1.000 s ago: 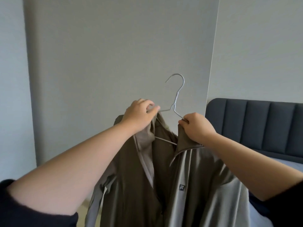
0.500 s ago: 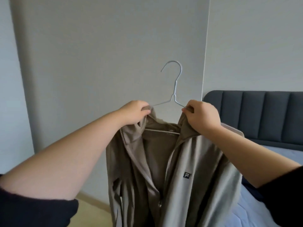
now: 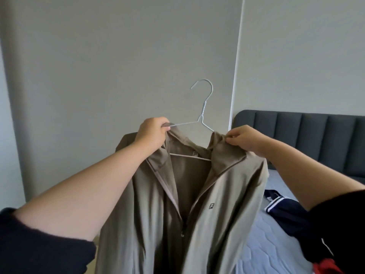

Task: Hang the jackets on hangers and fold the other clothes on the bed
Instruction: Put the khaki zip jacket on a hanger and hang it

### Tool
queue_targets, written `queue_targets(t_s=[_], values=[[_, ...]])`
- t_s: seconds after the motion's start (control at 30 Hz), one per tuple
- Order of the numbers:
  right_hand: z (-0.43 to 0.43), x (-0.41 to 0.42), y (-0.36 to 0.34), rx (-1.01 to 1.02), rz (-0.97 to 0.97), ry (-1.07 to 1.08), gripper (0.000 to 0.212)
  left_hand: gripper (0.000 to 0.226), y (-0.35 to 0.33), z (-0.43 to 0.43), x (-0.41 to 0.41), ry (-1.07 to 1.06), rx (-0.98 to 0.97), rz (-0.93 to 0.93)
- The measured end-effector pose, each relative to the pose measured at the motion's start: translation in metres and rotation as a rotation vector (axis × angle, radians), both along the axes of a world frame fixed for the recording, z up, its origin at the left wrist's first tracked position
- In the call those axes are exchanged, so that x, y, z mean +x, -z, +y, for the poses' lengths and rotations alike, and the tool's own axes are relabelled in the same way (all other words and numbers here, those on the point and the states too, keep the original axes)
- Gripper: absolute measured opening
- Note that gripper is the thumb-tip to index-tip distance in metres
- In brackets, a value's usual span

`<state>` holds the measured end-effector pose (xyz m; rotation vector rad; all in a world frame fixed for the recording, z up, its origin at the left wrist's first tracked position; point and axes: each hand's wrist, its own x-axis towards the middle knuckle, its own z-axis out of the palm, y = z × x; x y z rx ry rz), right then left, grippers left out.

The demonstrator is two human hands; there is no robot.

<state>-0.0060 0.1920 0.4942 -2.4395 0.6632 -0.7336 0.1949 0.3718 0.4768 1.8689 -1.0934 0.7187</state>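
Two hands hold one jacket up on a hanger
On the left, the left hand (image 3: pixel 153 133) is closed round the thin wire hanger (image 3: pixel 203 108) and the collar next to it. In the middle, the tan jacket (image 3: pixel 227 184) hangs in the air, open at the front, with the hanger's bar showing inside the neck. On the right, the right hand (image 3: pixel 245 138) pinches the cloth at the top of the shoulder. Past it, dark clothes (image 3: pixel 286 208) lie on the bed (image 3: pixel 276 244), not folded yet. I think that if the pinch lets go too soon, that side could slide off the thin wire and the jacket would drop
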Motion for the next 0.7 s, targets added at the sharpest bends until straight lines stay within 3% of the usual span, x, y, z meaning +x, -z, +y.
queue_targets(t_s=[0.1, 0.13, 0.2, 0.4, 0.47, 0.53, 0.6, 0.7], values=[[-0.01, -0.014, 0.0, 0.481, -0.104, -0.104, 0.033, 0.01, 0.007, -0.001, -0.002, 0.067, -0.065, -0.107], [-0.013, -0.019, -0.001, 0.644, -0.077, -0.116, 0.04, 0.01, 0.009, -0.001, -0.005, 0.105, -0.078, -0.162], [-0.019, -0.024, -0.002, 0.752, 0.119, -0.106, 0.045, 0.01, 0.012, -0.002, -0.011, 0.165, -0.09, -0.259], [-0.017, -0.013, 0.001, 0.521, 0.534, -0.244, 0.065, 0.014, 0.014, -0.01, -0.025, 0.223, -0.101, -0.359], [-0.01, -0.012, 0.001, 0.516, 0.623, -0.316, 0.058, 0.014, 0.015, -0.013, -0.027, 0.223, -0.102, -0.361], [-0.001, -0.012, 0.002, 0.437, 0.669, -0.356, 0.037, 0.013, 0.016, -0.014, -0.027, 0.222, -0.091, -0.356], [0.005, -0.01, 0.001, 0.225, 0.6, -0.325, 0.025, 0.012, 0.018, -0.015, -0.027, 0.22, -0.082, -0.349], [0.002, -0.001, 0.0, 0.085, 0.071, -0.141, 0.019, 0.011, 0.021, -0.013, -0.024, 0.21, -0.076, -0.327]])
